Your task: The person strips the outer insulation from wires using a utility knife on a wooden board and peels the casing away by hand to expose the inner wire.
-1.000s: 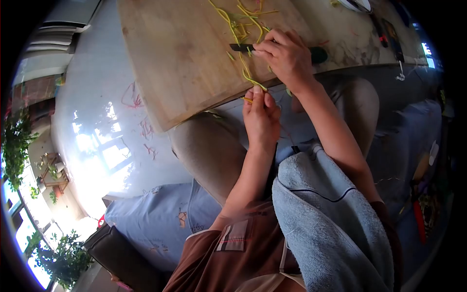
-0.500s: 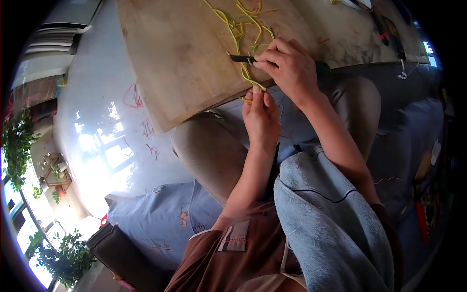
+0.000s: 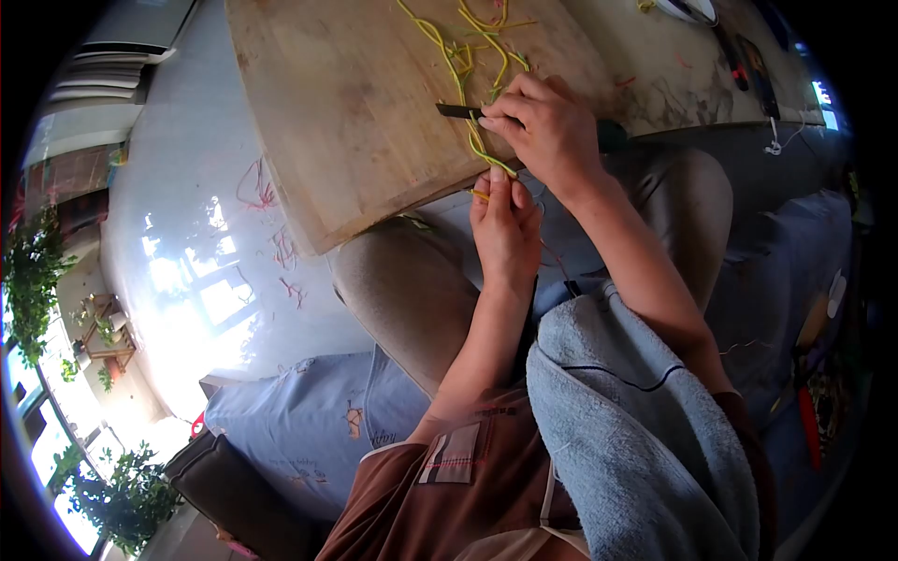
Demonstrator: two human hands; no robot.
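Observation:
My left hand [image 3: 505,220] is closed, its thumb and fingers pinching the end of a yellow-green wire [image 3: 484,151] just off the board's near edge. From there the wire runs up across the wooden board [image 3: 327,122]. My right hand [image 3: 552,131] is wrapped round a knife, whose dark flat blade [image 3: 456,110] points left and lies across the wire. Its handle is mostly hidden in my fingers; a dark green rounded piece [image 3: 613,136] shows behind that hand. More yellow-green wires [image 3: 440,39] lie in loose bends further up the board.
Red wire scraps [image 3: 285,252] are scattered on the shiny floor [image 3: 178,215] to the left. A dark-handled tool [image 3: 760,79] lies at the table's upper right. A light blue towel [image 3: 627,393] hangs over my lap. Something red and long [image 3: 809,425] is at far right.
My right hand has shifted slightly to the left with the knife, and its blade tilts a little differently. My left hand keeps its pinch on the wire, moved only a touch.

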